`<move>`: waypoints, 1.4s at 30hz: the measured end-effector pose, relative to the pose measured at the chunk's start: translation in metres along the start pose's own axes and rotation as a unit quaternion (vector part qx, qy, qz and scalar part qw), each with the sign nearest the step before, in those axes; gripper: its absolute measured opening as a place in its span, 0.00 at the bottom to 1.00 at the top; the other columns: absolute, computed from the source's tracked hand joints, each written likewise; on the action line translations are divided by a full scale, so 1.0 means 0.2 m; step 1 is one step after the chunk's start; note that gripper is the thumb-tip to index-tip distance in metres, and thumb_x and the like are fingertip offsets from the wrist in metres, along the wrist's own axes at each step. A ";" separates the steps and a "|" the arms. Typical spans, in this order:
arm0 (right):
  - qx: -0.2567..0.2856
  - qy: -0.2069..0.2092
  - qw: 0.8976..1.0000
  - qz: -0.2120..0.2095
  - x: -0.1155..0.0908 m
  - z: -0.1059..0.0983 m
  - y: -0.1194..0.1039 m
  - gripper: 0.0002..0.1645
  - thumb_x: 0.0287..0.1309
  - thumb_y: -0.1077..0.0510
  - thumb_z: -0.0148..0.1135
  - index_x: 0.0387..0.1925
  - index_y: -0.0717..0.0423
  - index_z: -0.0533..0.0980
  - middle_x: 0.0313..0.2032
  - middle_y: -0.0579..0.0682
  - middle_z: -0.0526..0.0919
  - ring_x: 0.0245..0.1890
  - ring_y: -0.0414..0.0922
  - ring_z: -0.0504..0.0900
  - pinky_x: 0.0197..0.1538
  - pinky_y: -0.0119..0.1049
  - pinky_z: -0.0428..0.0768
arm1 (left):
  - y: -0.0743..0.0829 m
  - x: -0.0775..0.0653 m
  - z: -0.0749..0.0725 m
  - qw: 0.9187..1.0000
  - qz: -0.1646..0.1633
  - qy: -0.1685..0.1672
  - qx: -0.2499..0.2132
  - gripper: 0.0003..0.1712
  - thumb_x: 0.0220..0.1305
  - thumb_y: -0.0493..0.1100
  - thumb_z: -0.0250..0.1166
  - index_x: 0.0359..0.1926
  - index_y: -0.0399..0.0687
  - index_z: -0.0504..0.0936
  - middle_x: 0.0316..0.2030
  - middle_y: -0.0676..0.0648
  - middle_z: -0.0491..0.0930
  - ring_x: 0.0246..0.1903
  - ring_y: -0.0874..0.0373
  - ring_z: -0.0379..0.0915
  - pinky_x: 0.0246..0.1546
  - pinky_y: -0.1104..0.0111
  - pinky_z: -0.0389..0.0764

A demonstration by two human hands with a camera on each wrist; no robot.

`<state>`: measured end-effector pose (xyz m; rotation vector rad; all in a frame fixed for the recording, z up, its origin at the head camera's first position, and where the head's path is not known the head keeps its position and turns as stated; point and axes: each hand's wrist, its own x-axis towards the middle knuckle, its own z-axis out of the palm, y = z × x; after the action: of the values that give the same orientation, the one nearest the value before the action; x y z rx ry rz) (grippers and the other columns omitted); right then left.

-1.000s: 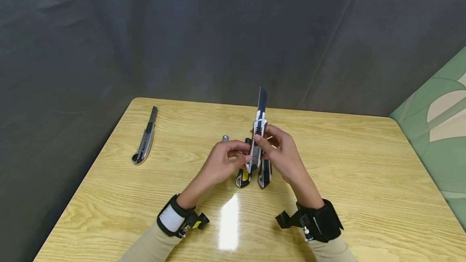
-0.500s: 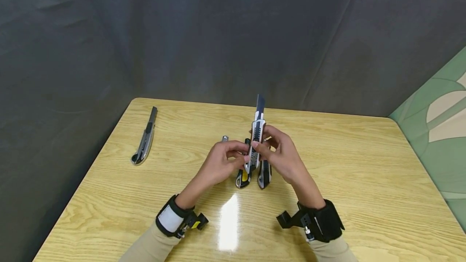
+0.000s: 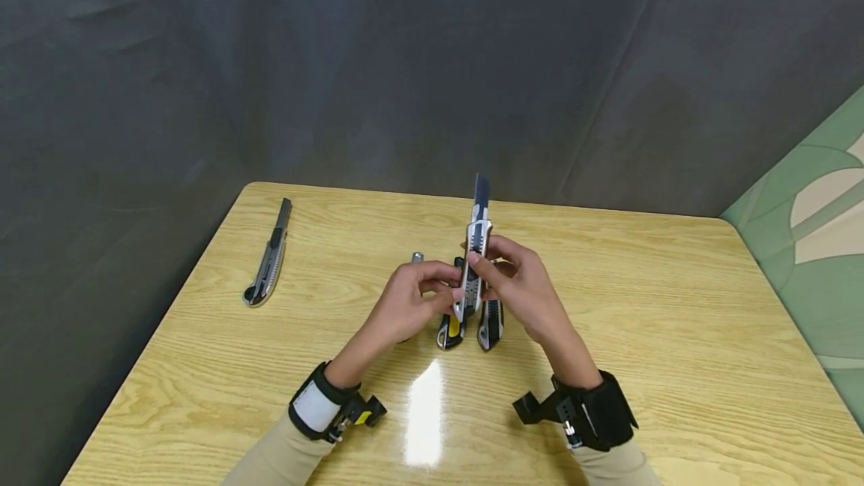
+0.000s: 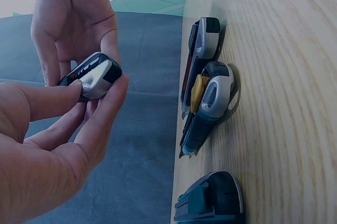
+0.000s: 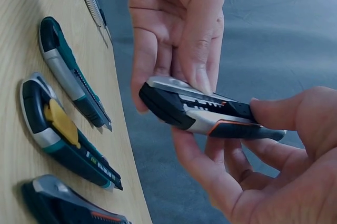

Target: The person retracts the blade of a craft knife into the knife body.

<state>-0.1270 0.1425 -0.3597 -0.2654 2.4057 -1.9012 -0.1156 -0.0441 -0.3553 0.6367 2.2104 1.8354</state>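
Note:
Upright between both hands is a silver and black utility knife (image 3: 475,268) with orange trim; its blade (image 3: 481,193) sticks out at the top. My left hand (image 3: 415,302) pinches the knife's butt end, plain in the left wrist view. My right hand (image 3: 526,287) holds the body from the other side, the thumb on the slider track. Below the hands lie a knife with a yellow slider (image 3: 454,328) and a black and silver knife (image 3: 491,325), both partly covered. A green and silver knife (image 5: 68,74) shows in the right wrist view, mostly behind my left hand in the head view.
A slim silver knife (image 3: 268,265) with its blade out lies toward the table's left side. The wooden table (image 3: 675,321) runs to a dark curtain (image 3: 405,58) at the back. Green patterned fabric (image 3: 823,246) hangs at the right.
The held knife's exposed blade has become shorter than a second ago. My right thumb slid down the body, then back up a little. My left hand has hardly moved.

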 end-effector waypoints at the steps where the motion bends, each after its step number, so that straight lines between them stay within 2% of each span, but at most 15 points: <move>1: 0.003 0.000 1.000 0.000 0.00 0.00 0.00 0.19 0.62 0.49 0.58 0.50 0.54 0.77 0.42 0.60 0.75 0.36 0.50 0.82 0.33 0.44 0.86 | 0.00 0.00 0.00 1.000 0.001 -0.001 0.000 0.14 0.60 0.31 0.61 0.47 0.30 0.78 0.43 0.33 0.79 0.35 0.43 0.79 0.33 0.58 0.86; 5: 0.010 -0.001 1.000 -0.004 0.00 0.00 0.00 0.17 0.62 0.52 0.59 0.50 0.54 0.77 0.41 0.60 0.74 0.37 0.51 0.81 0.32 0.43 0.86 | 0.00 0.00 0.01 1.000 0.001 -0.001 0.003 0.14 0.60 0.31 0.61 0.47 0.30 0.78 0.43 0.33 0.79 0.35 0.42 0.79 0.35 0.50 0.85; 7: 0.012 -0.003 1.000 -0.009 0.00 0.00 0.01 0.16 0.62 0.54 0.59 0.50 0.54 0.76 0.41 0.60 0.74 0.37 0.52 0.79 0.33 0.43 0.86 | 0.00 0.00 0.01 1.000 0.000 0.000 0.005 0.14 0.60 0.31 0.62 0.47 0.30 0.79 0.43 0.33 0.80 0.35 0.42 0.79 0.35 0.53 0.85; 12: -0.002 -0.008 1.000 -0.025 0.00 0.01 0.01 0.16 0.60 0.57 0.61 0.49 0.53 0.76 0.40 0.60 0.75 0.36 0.52 0.76 0.35 0.51 0.85 | -0.01 0.00 0.00 1.000 0.001 0.008 0.012 0.14 0.59 0.31 0.62 0.47 0.32 0.79 0.43 0.34 0.80 0.34 0.45 0.79 0.31 0.64 0.86; 17: -0.015 -0.009 0.999 -0.034 0.00 0.00 0.01 0.15 0.59 0.58 0.61 0.49 0.53 0.76 0.39 0.59 0.76 0.36 0.52 0.76 0.35 0.54 0.84 | -0.01 0.00 0.00 1.000 0.003 0.006 0.012 0.13 0.59 0.32 0.62 0.46 0.32 0.79 0.43 0.35 0.80 0.34 0.46 0.80 0.32 0.59 0.86; 22: -0.012 -0.007 0.999 -0.028 0.01 0.01 0.02 0.16 0.59 0.55 0.62 0.49 0.51 0.76 0.39 0.59 0.76 0.36 0.51 0.78 0.35 0.52 0.85 | -0.02 0.00 -0.01 1.000 0.001 0.007 0.004 0.14 0.60 0.32 0.62 0.47 0.32 0.79 0.43 0.34 0.80 0.34 0.45 0.80 0.31 0.67 0.86; 25: -0.012 -0.010 1.000 -0.013 0.01 0.01 0.02 0.17 0.59 0.52 0.62 0.50 0.48 0.76 0.40 0.59 0.77 0.36 0.51 0.80 0.36 0.53 0.85 | -0.09 0.02 -0.01 1.000 0.004 0.011 -0.002 0.14 0.60 0.35 0.64 0.47 0.36 0.80 0.43 0.36 0.81 0.33 0.48 0.80 0.30 0.65 0.86; 29: -0.002 -0.027 1.000 0.011 0.01 0.01 0.02 0.20 0.61 0.48 0.59 0.52 0.52 0.76 0.43 0.60 0.79 0.37 0.51 0.81 0.38 0.57 0.84 | -0.19 0.05 -0.01 0.999 0.019 0.028 0.018 0.13 0.58 0.39 0.66 0.46 0.44 0.82 0.42 0.42 0.83 0.31 0.57 0.80 0.30 0.62 0.86; 30: 0.000 -0.029 1.000 0.012 0.01 0.01 0.02 0.21 0.61 0.47 0.59 0.52 0.52 0.76 0.43 0.61 0.79 0.37 0.51 0.81 0.38 0.58 0.84 | -0.19 0.05 -0.01 0.999 0.023 0.032 0.024 0.12 0.58 0.39 0.66 0.45 0.46 0.83 0.41 0.43 0.83 0.30 0.58 0.80 0.30 0.62 0.86; 34: -0.001 -0.028 1.000 0.002 0.00 0.01 0.01 0.20 0.62 0.49 0.58 0.52 0.52 0.76 0.44 0.61 0.78 0.37 0.53 0.80 0.37 0.59 0.84 | -0.18 0.05 -0.01 0.999 0.029 0.037 0.027 0.12 0.58 0.38 0.66 0.44 0.44 0.83 0.41 0.43 0.83 0.31 0.59 0.80 0.30 0.60 0.86; 38: -0.006 -0.027 1.000 -0.005 0.00 0.01 0.01 0.16 0.61 0.52 0.59 0.51 0.50 0.77 0.41 0.61 0.77 0.36 0.53 0.78 0.35 0.58 0.84 | -0.10 0.03 -0.01 0.999 0.025 0.030 0.011 0.12 0.58 0.34 0.65 0.44 0.37 0.82 0.42 0.37 0.81 0.31 0.52 0.80 0.32 0.51 0.85; 42: -0.012 -0.033 0.999 -0.005 0.00 0.01 0.01 0.16 0.60 0.55 0.61 0.50 0.48 0.77 0.40 0.60 0.77 0.35 0.53 0.78 0.34 0.52 0.85 | -0.02 0.00 -0.01 0.999 0.021 0.028 0.016 0.12 0.58 0.32 0.64 0.45 0.32 0.81 0.42 0.34 0.81 0.33 0.46 0.80 0.33 0.49 0.85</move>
<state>-0.1260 0.1409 -0.3616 -0.3363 2.3900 -1.8386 -0.1176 -0.0464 -0.3588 0.6503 2.2835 1.8640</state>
